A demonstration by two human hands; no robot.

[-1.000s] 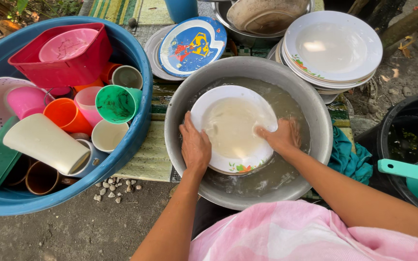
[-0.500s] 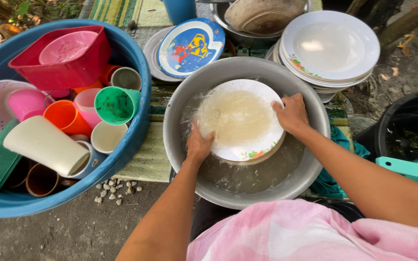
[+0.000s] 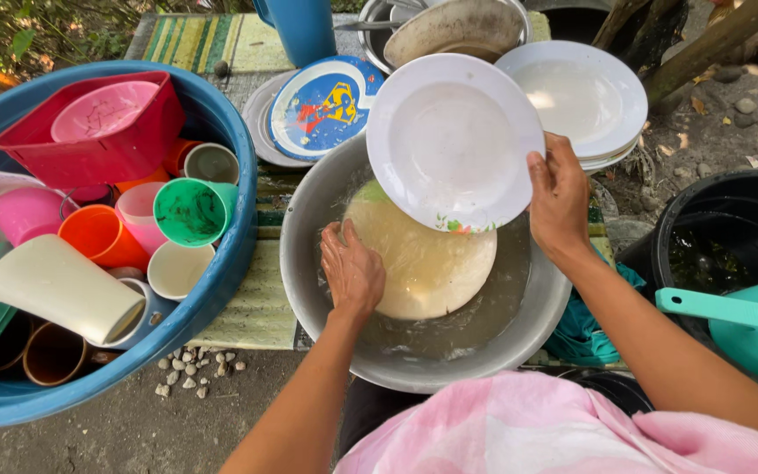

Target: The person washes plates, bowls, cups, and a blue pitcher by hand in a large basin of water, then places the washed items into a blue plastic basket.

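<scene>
Outdoor ground | right hand (image 3: 560, 195) grip pinching one white plate (image 3: 454, 140) | left hand (image 3: 352, 268) flat on second plate (image 3: 423, 263)

We see no packages, labels, signs or screens here. Around us lie only dishes, basins and cups.

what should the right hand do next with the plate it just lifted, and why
Probably carry the plate over to the stack of white plates just beside it. The right hand holds it by the rim, clear of the murky water in the basin, while the left hand already rests on another plate underwater.
</scene>
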